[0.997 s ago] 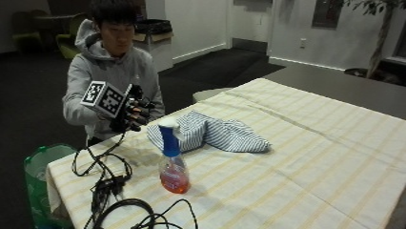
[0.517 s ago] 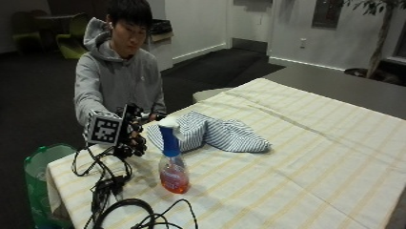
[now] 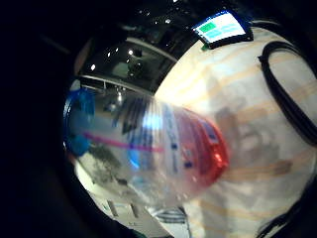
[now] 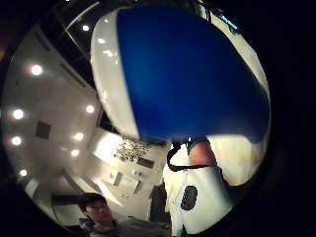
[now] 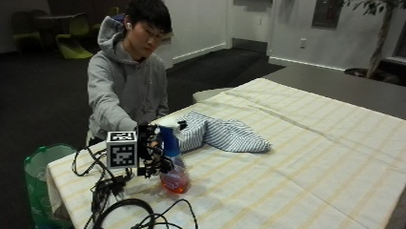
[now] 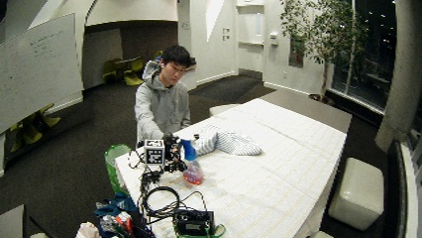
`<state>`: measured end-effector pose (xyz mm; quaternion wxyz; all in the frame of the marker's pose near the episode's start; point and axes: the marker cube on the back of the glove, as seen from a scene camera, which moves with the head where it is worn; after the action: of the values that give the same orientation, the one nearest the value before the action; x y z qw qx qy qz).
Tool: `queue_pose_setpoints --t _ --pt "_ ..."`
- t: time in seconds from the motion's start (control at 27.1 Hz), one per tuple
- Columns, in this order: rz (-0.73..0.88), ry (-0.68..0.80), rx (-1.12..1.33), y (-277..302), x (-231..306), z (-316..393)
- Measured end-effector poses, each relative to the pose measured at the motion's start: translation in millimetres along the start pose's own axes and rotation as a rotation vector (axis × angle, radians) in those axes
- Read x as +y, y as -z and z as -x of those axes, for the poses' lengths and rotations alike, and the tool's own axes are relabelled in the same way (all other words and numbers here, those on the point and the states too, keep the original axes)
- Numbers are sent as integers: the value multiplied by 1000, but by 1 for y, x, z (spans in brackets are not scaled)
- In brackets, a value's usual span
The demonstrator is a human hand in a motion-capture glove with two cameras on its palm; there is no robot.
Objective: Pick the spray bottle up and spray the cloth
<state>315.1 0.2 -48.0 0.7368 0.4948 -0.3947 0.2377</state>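
- While the spray bottle (image 5: 172, 162) stands upright near the table's near corner, the gloved right hand (image 5: 151, 150) is level with its blue sprayer head (image 5: 168, 138), right beside it; whether the fingers curl round the neck cannot be told.
- Its clear plastic body (image 3: 148, 148) is rounded and holds red liquid at the base (image 5: 176, 182).
- Black cables (image 5: 136, 210) loop on the pale, yellow-striped tablecloth (image 5: 304, 157) beside it.
- Just behind the bottle lies the cloth (image 5: 218, 134), crumpled, soft, blue-and-white striped.
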Motion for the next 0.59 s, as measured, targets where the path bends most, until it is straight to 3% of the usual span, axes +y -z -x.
queue_pose_setpoints --t 0.3,0.59 --pt "-21 46 48 -18 -27 11" --pt "163 63 128 -45 -40 23"
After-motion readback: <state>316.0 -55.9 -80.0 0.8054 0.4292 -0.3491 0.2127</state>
